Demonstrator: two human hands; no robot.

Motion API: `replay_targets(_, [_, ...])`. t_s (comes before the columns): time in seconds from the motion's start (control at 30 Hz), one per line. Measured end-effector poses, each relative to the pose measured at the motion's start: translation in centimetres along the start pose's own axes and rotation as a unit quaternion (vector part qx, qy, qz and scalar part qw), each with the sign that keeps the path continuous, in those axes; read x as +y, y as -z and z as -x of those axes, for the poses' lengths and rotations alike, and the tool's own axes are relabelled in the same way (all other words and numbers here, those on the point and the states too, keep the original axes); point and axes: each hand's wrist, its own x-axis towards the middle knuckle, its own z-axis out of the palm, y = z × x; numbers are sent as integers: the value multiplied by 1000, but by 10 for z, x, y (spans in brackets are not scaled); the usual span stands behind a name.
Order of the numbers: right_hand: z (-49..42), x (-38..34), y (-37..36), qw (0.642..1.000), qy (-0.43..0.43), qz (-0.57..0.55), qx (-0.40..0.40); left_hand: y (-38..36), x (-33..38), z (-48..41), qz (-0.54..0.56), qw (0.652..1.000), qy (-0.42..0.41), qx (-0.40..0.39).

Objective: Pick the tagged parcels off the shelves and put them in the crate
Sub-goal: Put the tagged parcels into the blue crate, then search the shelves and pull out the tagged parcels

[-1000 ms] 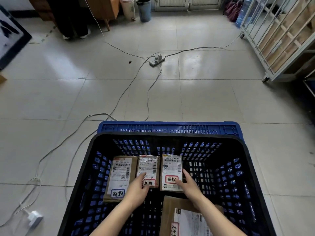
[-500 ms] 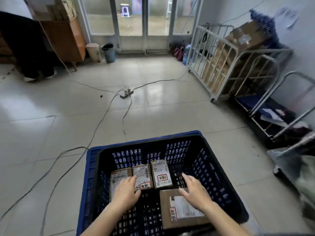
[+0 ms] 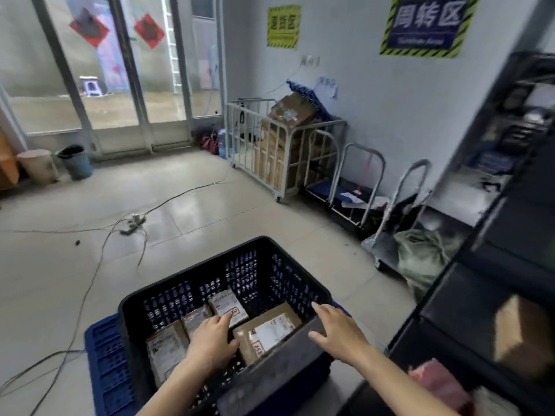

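Head view: right hand point(image 3: 339, 334), fingers spread, empty, nearer shelf parcel point(image 3: 516, 334) at right; left hand point(image 3: 213, 340) relaxed on parcels point(image 3: 228, 304) in crate point(image 3: 180, 276).

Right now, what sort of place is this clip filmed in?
Most likely a parcel depot or courier pickup station. Label-covered parcels lie in a black crate, a white cage trolley is stacked with cardboard boxes, and hazard-striped zone signs hang above it.

Tiled floor point(image 3: 240, 205): blue base point(image 3: 105, 364) under black crate point(image 3: 177, 301); power strip point(image 3: 133, 222), cables point(image 3: 87, 294), dark bin point(image 3: 75, 162), beige bin point(image 3: 37, 165).
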Motion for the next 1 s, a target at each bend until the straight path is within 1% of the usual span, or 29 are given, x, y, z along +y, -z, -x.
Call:
replay_targets(0.13, [53, 33, 12, 998, -52, 1, 33, -2, 50, 10, -25, 998, -65, -4])
replay_targets(0.33, [150, 88, 31, 987, -146, -19, 60, -16, 143, 36, -46, 986, -159, -10])
replay_targets(0.6, [320, 172, 35, 956, -261, -50, 126, -65, 279, 123, -79, 955, -282, -51])
replay_targets(0.8, [434, 212, 32, 929, -327, -61, 162, -98, 356, 202, -70, 936, -337, -65])
replay_targets(1.0, [526, 237, 26, 908, -363, -75, 194, -122, 404, 270, -70, 922, -377, -53])
